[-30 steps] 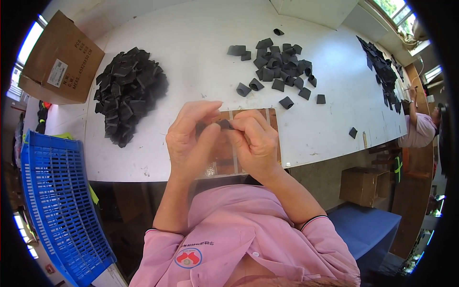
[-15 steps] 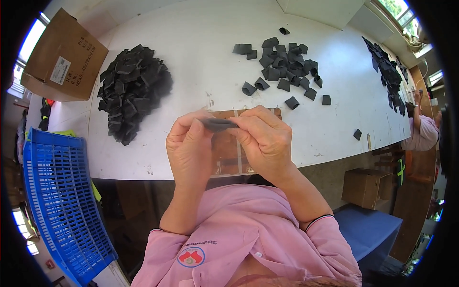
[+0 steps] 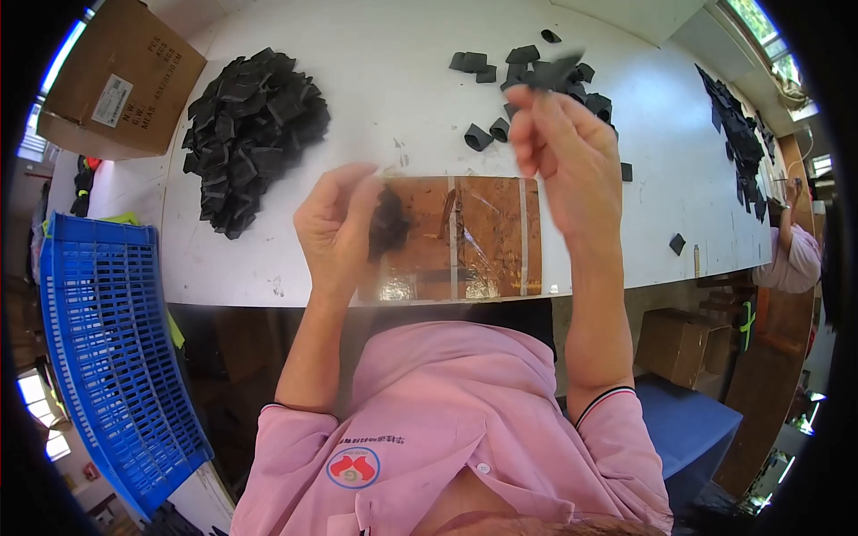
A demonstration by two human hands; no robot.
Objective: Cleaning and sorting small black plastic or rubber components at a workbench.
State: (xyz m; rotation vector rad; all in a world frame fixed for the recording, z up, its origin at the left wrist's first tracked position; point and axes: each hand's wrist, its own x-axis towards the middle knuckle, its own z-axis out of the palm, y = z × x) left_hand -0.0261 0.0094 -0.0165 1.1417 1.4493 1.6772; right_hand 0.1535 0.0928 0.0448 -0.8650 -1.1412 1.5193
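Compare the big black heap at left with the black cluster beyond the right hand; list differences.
The left heap is densely piled; the far cluster is looser, with some pieces lying apart. The left heap's pieces look mostly flat, while several in the far cluster show open ends. Both are dark and lie on the white tabletop.

You see dull, matt black pieces [image 3: 250,134] that look like cloth at upper left, on a smooth white tabletop [image 3: 384,71]. The brown board [image 3: 500,214] at centre looks glossy and scuffed; the left-hand basket [image 3: 116,357] is plastic, the upper-left box [image 3: 152,98] matt cardboard, your shirt [image 3: 447,384] soft cloth.
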